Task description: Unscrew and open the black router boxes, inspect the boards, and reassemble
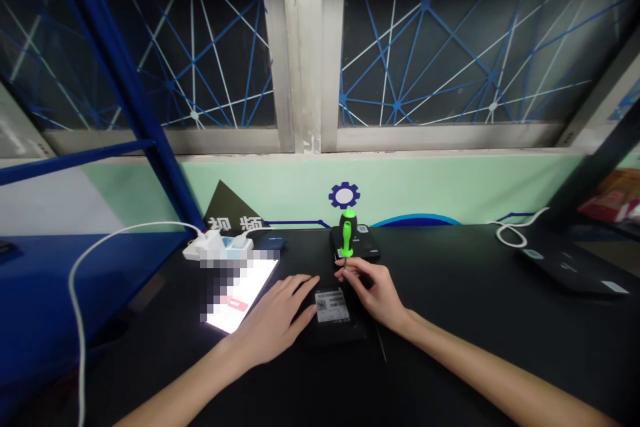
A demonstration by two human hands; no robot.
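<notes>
At the far left of the frame, a white cable [73,300] droops beside a blue shelf [35,293]. Up and to its right, on the black surface [450,327], a white power strip [217,247] holds plug adapters in its sockets, and a small dark blue case [273,243] lies just behind it. A lit tablet [245,300], which could instead be a large phone, lies flat nearer the person, with part of its display blurred out.

The left hand [273,320] is released, with its fingers spread and resting on a flat black device [335,327], not clenched around it. A white label with a QR code [331,305] sits on the device's top face, just beside the fingertips [310,280].

The work in hand centres on a screwdriver [347,237] with a green and black handle. The right hand [375,290] grasps it upright by the lower handle and shaft, between thumb and fingers, with the tip pointing down near the far edge of the labelled device. Behind the shaft lies a second black device [367,250]. Whether the tip touches either device is hidden by the fingers.

Toward the right of the frame, a coiled white cable [513,235] leads to a third black device [565,270]. No open container shows, and nothing tells what either closed device holds.
</notes>
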